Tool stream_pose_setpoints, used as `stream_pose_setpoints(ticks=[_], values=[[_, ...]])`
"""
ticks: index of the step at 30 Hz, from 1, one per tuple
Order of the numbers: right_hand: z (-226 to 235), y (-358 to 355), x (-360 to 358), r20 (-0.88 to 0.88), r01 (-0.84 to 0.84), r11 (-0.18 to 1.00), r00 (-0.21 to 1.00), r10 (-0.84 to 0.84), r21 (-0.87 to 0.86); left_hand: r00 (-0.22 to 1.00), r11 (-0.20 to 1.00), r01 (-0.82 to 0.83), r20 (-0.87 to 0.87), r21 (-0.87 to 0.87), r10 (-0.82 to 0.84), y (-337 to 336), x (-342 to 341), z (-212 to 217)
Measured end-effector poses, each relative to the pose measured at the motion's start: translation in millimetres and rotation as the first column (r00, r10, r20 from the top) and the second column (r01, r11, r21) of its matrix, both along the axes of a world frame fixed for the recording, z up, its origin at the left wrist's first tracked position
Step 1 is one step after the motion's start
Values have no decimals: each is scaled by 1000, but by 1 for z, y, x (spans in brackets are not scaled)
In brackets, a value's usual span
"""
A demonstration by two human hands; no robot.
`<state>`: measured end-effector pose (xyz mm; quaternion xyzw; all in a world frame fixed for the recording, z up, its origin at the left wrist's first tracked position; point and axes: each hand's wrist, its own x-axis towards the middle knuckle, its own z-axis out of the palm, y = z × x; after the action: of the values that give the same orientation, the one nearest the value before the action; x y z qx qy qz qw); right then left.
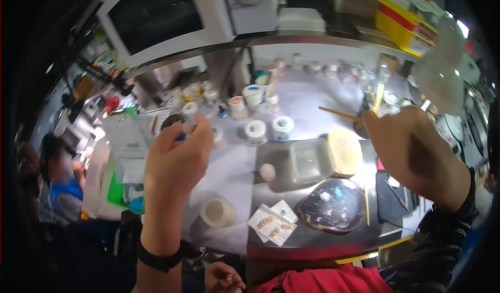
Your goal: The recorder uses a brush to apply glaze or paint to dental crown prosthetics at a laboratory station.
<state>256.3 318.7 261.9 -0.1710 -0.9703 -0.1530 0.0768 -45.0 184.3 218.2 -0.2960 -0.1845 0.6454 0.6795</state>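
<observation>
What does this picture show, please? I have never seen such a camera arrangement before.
There is no machine: these are a person's own bare hands, seen from above by a fisheye camera worn on the head, so straight edges bend. The right hand seems to hold a slim brown wooden stick. Whether the left hand holds anything, I cannot tell. On the grey metal surface are a pale yellow rounded block, a translucent rectangular plastic box and a dark glossy rounded slab.
</observation>
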Motion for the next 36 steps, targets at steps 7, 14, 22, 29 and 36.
stream_pose_setpoints(ticks=[7, 14, 22, 29, 36], values=[[-1, -49, 82, 196, 402, 848, 915, -354, -345, 875, 999, 38, -482, 1, -33, 22, -11, -27], [-36, -57, 123, 311, 442, 573, 896, -316, -690, 871, 987, 24, 482, 156, -97, 14, -18, -52], [-192, -109, 127, 41, 25, 62, 961, 275, -998, 357, 959, 48, -901, 281, 246, -184, 136, -161], [-209, -144, 86, -16, 16, -73, 909, 416, -997, 193, 944, -263, -948, 198, 252, -241, 183, -191], [-92, 0, -21, -33, -261, 932, 960, 277, 251, 179, 893, -395, -936, 214, 304, -261, 182, -188]])
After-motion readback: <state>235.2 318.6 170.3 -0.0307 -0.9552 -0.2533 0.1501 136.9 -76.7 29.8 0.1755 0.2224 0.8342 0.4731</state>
